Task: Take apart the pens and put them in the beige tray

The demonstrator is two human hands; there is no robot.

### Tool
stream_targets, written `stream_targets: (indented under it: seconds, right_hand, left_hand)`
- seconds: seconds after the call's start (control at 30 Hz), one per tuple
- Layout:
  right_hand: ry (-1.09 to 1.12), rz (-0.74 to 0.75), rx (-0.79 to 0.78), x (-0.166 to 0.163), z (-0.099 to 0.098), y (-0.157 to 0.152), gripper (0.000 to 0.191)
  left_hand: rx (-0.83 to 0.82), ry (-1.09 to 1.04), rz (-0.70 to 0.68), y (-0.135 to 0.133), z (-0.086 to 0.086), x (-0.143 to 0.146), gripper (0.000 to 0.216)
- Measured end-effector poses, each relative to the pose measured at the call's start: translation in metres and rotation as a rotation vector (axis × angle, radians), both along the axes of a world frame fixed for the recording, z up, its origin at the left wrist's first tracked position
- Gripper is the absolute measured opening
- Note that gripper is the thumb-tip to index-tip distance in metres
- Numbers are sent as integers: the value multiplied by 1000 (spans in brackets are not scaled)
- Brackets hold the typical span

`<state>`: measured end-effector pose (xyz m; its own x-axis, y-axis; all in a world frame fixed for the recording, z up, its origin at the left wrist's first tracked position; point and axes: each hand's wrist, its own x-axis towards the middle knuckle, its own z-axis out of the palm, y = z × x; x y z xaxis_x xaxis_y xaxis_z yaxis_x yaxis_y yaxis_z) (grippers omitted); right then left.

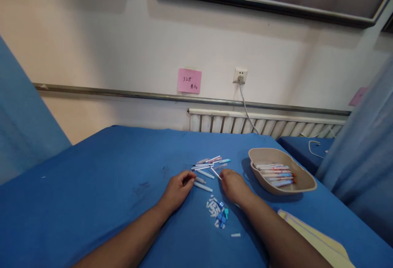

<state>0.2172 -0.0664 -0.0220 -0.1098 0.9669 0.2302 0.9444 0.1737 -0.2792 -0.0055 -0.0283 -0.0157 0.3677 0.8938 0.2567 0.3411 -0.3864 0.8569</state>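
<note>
On the blue cloth (101, 190), the left hand (177, 188) curls beside pale pen barrels (203, 187) (whether it grips one, I cannot tell). To its right, the right hand (233, 186) meets a thin white stick (215, 172), its grip hidden. Small white pieces (213, 209) and blue pieces (220, 218) lie nearer; farther right, a beige bowl (303, 176) holds pens (276, 174).

Left forearm (132, 233), lower left of centre, is showing bare up to the bottom edge of the frame, its outline running smooth and narrowing toward the wrist. Right forearm (281, 227), lower right, is likewise showing bare and tapering, looking broadest near the bottom edge. Left hand (177, 189) and right hand (235, 186), just below mid-frame, are appearing bare too, their backs looking rounded.
</note>
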Motion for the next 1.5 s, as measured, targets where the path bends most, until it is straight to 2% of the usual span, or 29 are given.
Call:
stream_targets:
  seconds: [0.13,0.27,0.43,0.63,0.77,0.93,1.2,1.5]
  right_hand:
    - [308,-49,52,1,-6,5,12]
    - [550,-93,131,1,-9,8,18]
    - [779,-88,150,2,-12,10,30]
    - [1073,-45,27,2,-14,12,33]
    - [1112,-50,15,2,-13,12,35]
    - [1120,-88,10,5,-12,12,36]
    - [1133,-115,8,7,-14,12,36]
    - [1099,-108,-9,6,-16,12,33]
  left_hand:
    - [181,213,-154,-6,10,-1,19]
    - [269,350,-236,-12,16,-1,24]
    - [302,492,-200,-14,13,1,23]
    - [233,490,-151,-15,11,3,9]
    - [173,442,-96,-14,9,1,11]
    - [133,267,-15,-6,6,-4,20]
    - [85,200,-59,-7,7,-4,23]
    - [108,217,-63,-10,7,-3,20]
